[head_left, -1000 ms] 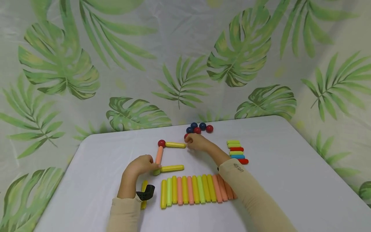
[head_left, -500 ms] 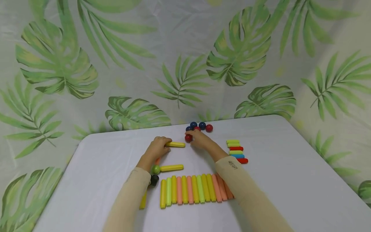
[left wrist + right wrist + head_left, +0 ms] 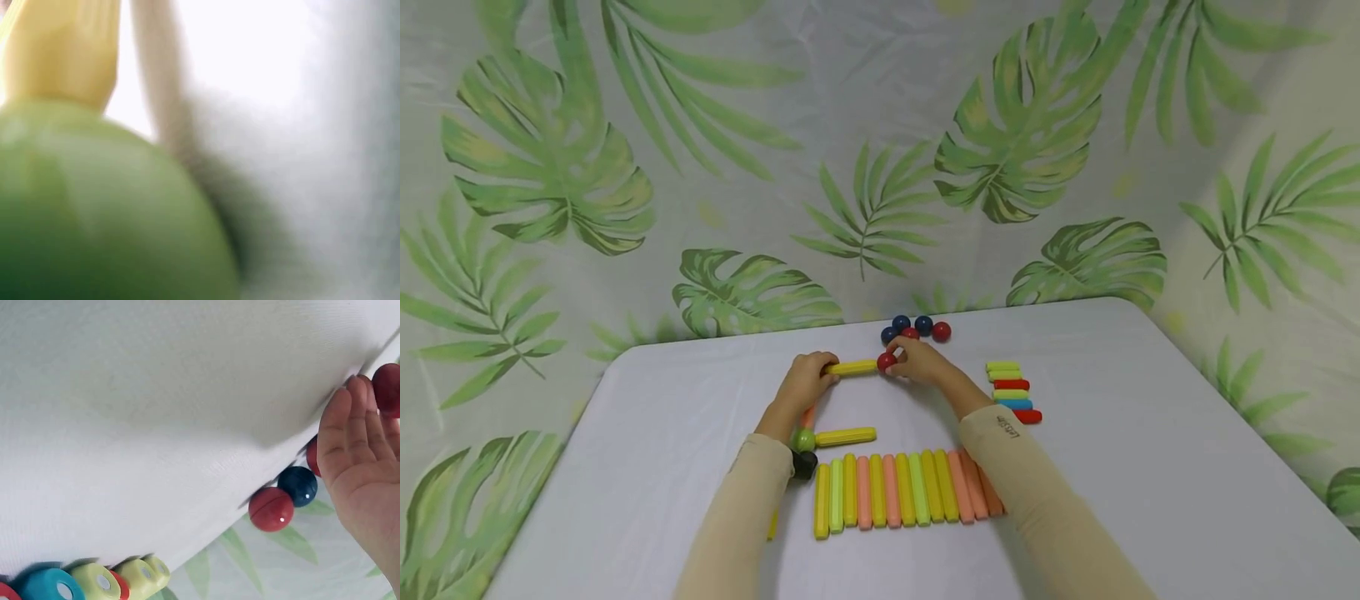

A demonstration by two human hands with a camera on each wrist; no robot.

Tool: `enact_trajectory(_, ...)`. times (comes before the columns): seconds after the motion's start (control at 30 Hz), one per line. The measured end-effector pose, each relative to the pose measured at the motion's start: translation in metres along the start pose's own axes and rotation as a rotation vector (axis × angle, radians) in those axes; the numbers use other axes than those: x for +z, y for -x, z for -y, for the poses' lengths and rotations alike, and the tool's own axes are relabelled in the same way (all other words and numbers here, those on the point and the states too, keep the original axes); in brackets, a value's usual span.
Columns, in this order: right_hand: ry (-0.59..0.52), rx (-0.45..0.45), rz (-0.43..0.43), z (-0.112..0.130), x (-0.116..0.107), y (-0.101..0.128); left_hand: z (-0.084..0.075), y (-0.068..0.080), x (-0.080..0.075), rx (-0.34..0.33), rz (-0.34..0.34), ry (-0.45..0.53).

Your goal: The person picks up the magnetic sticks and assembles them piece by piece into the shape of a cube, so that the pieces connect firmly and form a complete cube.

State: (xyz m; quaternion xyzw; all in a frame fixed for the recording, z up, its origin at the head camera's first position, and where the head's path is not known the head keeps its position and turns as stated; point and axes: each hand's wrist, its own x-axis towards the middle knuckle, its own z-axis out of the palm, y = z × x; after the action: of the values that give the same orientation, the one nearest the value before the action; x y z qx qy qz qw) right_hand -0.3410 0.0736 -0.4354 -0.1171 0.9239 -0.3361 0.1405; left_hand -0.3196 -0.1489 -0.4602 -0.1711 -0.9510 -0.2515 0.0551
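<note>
In the head view, my right hand [image 3: 920, 363] pinches a red ball [image 3: 886, 362] against the right end of a yellow stick [image 3: 854, 367]. That stick's left end is in the fingers of my left hand [image 3: 803, 385], which hides the corner there. Below it an orange stick [image 3: 808, 417], partly covered, leads down to a green ball [image 3: 804, 439]. From the green ball a second yellow stick [image 3: 846, 436] points right. The left wrist view has the green ball [image 3: 112, 206] close up and blurred. In the right wrist view the red ball [image 3: 389, 390] is by my right fingertips.
Behind my right hand lie several blue and red balls [image 3: 923, 326]. A row of long yellow, green and orange sticks [image 3: 891, 492] lies in front. Short coloured sticks [image 3: 1012, 394] are at the right. Another yellow stick [image 3: 772, 525] is mostly under my left forearm.
My left hand has moved up from the green ball to the upper yellow stick's left end. My right hand has brought the red ball to that stick's right end, and the stick has shifted slightly upward.
</note>
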Motion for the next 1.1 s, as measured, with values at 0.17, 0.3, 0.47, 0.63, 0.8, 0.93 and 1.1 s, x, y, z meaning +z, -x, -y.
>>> enact_trajectory(0.17, -0.008, -0.042, -0.032, -0.005, -0.007, 0.0, 0.0, 0.0, 0.0, -0.039, 0.014, -0.009)
enact_trajectory(0.3, -0.052, -0.143, -0.139, -0.017, -0.02, 0.0, -0.001, 0.0, -0.001, -0.052, 0.032, -0.017)
enact_trajectory(0.47, 0.002, -0.3, -0.181, -0.03, -0.028, -0.003, -0.003, 0.004, -0.013, -0.055, 0.068, -0.017)
enact_trajectory(0.63, 0.112, -0.291, -0.11, -0.033, -0.03, -0.006, -0.014, 0.015, -0.031, -0.006, 0.036, -0.038)
enact_trajectory(0.8, 0.201, -0.146, -0.059, -0.032, -0.028, -0.011, -0.029, 0.034, -0.036, 0.116, 0.234, 0.049)
enact_trajectory(0.93, 0.219, -0.079, -0.064, -0.033, -0.025, -0.014, -0.036, 0.049, -0.031, 0.163, 0.44, 0.109)
enact_trajectory(1.1, 0.163, -0.041, -0.056, -0.031, -0.026, -0.011, -0.037, 0.059, -0.026, 0.178, 0.484, 0.029)
